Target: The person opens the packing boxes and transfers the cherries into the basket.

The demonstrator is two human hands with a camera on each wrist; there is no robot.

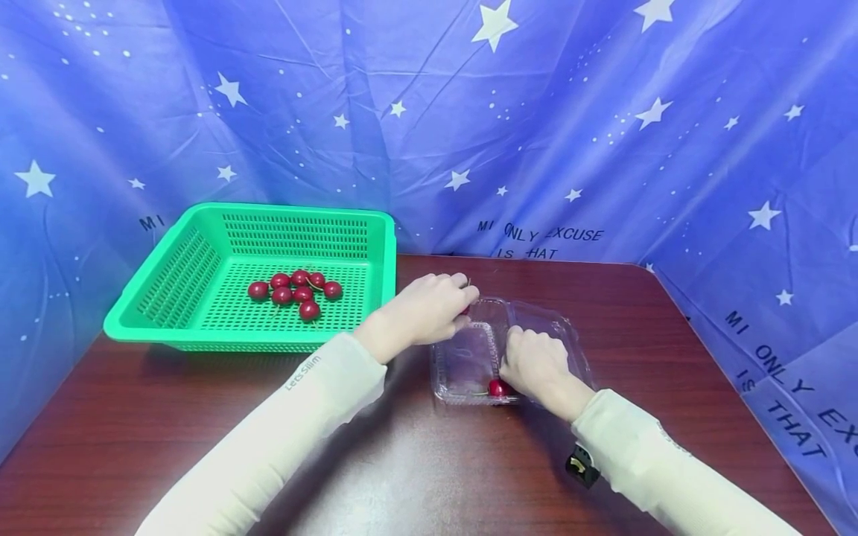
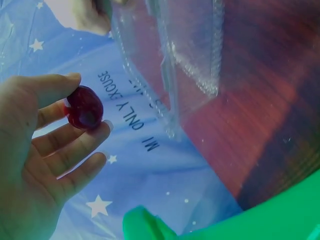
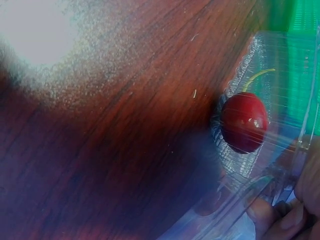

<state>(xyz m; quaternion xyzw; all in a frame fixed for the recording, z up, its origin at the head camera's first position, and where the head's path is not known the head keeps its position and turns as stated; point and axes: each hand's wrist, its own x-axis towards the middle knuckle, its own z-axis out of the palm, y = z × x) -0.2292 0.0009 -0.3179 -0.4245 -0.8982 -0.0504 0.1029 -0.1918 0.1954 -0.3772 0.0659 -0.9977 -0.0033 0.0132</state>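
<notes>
Between thumb and fingertips my left hand [image 1: 429,307] pinches a dark red cherry [image 2: 85,107], over the far left part of a clear plastic clamshell box [image 1: 462,365]. The box lies open on the table, its lid [image 1: 559,327] folded out to the right. My right hand [image 1: 536,361] grips the box at the edge between base and lid; the right wrist view shows its fingers [image 3: 285,225] curled at the plastic. One cherry [image 3: 245,122] with a green stem sits inside the box at the near right corner, beside that hand.
A green plastic basket [image 1: 385,272] stands on the left of the brown wooden table [image 1: 429,476], with several cherries [image 1: 302,294] on its slotted floor. Behind the table hangs a blue curtain [image 1: 429,134] with white stars. A black strap device [image 1: 582,465] is on the right wrist.
</notes>
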